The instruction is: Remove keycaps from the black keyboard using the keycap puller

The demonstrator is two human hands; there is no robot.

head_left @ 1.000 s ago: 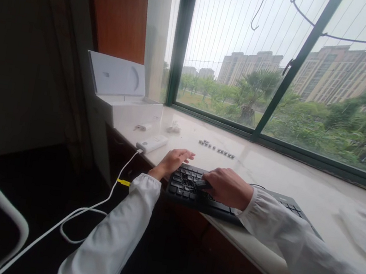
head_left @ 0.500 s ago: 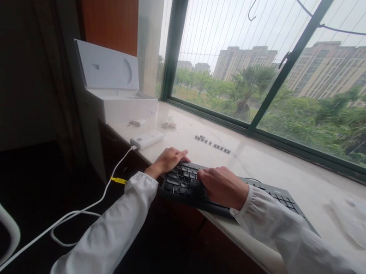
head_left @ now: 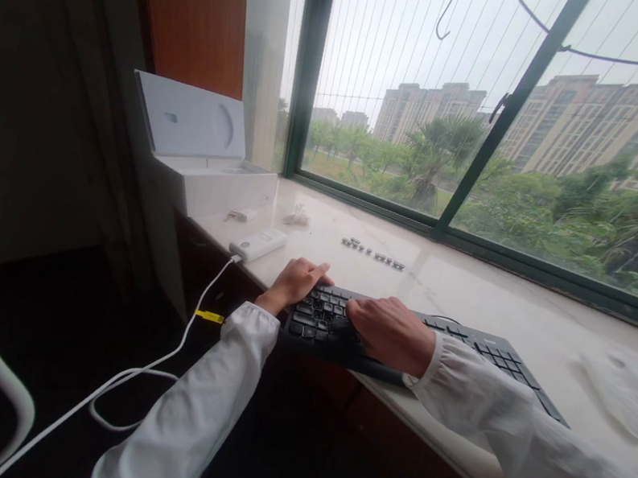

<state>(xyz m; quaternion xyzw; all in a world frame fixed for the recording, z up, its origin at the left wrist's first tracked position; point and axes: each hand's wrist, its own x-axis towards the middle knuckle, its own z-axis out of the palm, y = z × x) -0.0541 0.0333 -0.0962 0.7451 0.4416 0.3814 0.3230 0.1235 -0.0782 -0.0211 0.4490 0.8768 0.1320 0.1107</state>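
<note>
A black keyboard [head_left: 310, 327] lies along the front edge of the white stone sill, with gaps among the keys at its left part. My left hand [head_left: 298, 278] grips the keyboard's upper left corner, thumb along the back edge. Over the keys just right of it, my right hand [head_left: 386, 328] is closed, fingers curled down; something dark shows under the fingers, too unclear to name. Behind the keyboard, several loose keycaps [head_left: 373, 254] sit in a row on the sill.
An open white box [head_left: 223, 190] stands at the left back. Nearer are a white power bank [head_left: 257, 245] with a white cable [head_left: 185, 331], and small white items [head_left: 296, 216]. Clear plastic bags [head_left: 624, 392] lie at the right, below the window [head_left: 400, 81].
The whole view has shifted slightly, so everything appears a little further right. Both hands keep nearly the same places on the keyboard.
</note>
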